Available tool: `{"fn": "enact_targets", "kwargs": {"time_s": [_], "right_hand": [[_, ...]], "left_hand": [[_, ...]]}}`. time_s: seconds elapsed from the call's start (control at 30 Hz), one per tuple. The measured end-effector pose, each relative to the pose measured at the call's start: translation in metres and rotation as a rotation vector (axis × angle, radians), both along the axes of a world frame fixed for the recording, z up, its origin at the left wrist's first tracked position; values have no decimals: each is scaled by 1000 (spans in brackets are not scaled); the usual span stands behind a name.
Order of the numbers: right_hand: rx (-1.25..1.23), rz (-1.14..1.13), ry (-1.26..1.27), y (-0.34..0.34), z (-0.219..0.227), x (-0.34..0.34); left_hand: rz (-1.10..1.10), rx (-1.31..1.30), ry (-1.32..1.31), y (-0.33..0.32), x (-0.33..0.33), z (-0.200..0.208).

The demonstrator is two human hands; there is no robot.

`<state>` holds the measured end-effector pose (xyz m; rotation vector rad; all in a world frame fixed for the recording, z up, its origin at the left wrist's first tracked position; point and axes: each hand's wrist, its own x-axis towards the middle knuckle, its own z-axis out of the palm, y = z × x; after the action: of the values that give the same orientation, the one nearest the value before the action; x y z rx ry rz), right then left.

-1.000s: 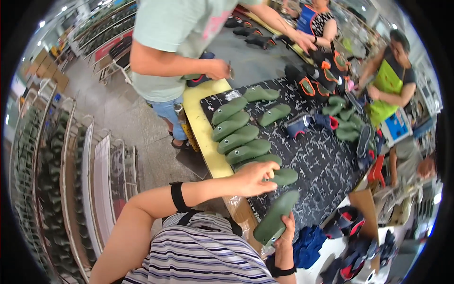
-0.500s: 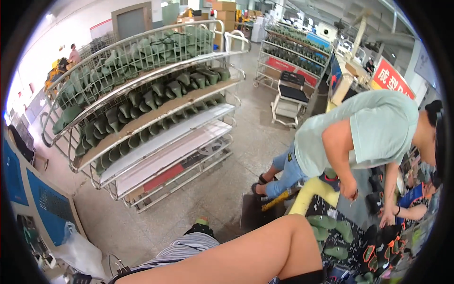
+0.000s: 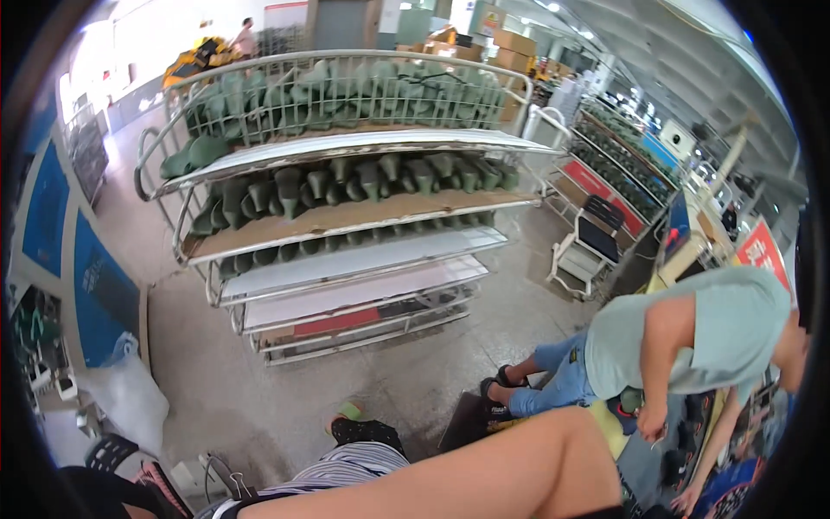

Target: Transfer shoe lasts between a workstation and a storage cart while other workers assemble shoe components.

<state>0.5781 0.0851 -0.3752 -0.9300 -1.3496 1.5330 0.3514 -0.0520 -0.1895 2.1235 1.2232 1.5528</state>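
Note:
A bent bare arm of mine (image 3: 450,471) crosses the lower edge, its elbow toward the right. Dark cloth shows at the bottom below the elbow. Both my hands are out of view, so what they hold or touch is hidden. Below me are my striped clothing (image 3: 354,467) and a foot in a greenish shoe (image 3: 350,410). Just past my elbow a co-worker in a pale green shirt (image 3: 735,324) bends over a work surface. One hand of that person (image 3: 653,422) is closed; the other reaches down among dark shoe parts.
A multi-shelf metal rack (image 3: 363,227) stands ahead, loaded with green shoe lasts (image 3: 372,179). Behind it to the right are a wheeled chair (image 3: 588,242) and another loaded rack (image 3: 605,173). Blue-panelled equipment (image 3: 99,285) and a white plastic bag (image 3: 134,389) stand at left.
The view has swung left, so the rack sits more centrally and the co-worker lower right. Green pieces on the work surface beyond my elbow have left the picture. My arm stays bent.

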Motion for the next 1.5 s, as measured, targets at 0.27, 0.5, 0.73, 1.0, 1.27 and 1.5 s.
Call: {"fn": "enact_targets", "kwargs": {"time_s": [0.27,0.5,0.73,1.0,1.27,1.5], "right_hand": [[171,-2,-37,-5,35,-22],[309,18,45,-23,58,-91],[220,207,-156,-73,149,-197],[840,1390,-19,-224,276,-456],[1503,1539,-293,-469,300,-649],[1387,1716,-625,-529,284,-667]], "left_hand": [[10,98,32,-35,-31,13],[49,165,165,-83,-81,43],[314,-73,173,-183,-162,38],[930,-272,-198,-372,-202,-6],[1195,-237,-685,-433,-188,-62],[1311,-148,-873,-451,-179,-95]]}}
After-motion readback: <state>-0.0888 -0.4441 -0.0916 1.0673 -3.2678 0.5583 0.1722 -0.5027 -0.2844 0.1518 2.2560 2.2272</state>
